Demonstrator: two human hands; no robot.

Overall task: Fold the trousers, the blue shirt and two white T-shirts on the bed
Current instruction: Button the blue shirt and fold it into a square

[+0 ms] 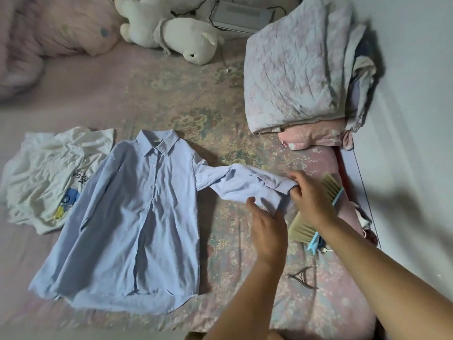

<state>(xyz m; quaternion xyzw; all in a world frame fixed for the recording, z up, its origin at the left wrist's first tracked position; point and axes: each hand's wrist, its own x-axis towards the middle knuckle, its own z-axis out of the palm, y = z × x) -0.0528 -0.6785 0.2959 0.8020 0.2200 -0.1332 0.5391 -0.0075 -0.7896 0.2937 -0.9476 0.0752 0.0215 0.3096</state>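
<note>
Blue cotton is caught between the fingers of both hands. The right hand (310,196) curls its fingers and thumb round the cuff end of the sleeve (241,181), and the left hand (266,225) pinches the lower edge of the same cuff just beside it, with the thumb up against the cloth. The two hands are almost touching each other.

From there the sleeve runs left, a little lifted and wrinkled, to the blue shirt (137,217), which lies flat on the bed (208,123), front side up, buttoned, collar away from the person. The other sleeve lies along the far side of the shirt and partly over a crumpled white T-shirt (49,173) with a print.

I judge that the shirt is the piece in work now and that folding has only started: the sleeve must be pulled straight first. The next move probably asks to carry the cuff across the chest without dragging the body out of its flat shape. A brush (311,218) lies close under the right wrist. I see no trousers and no second T-shirt.
</note>
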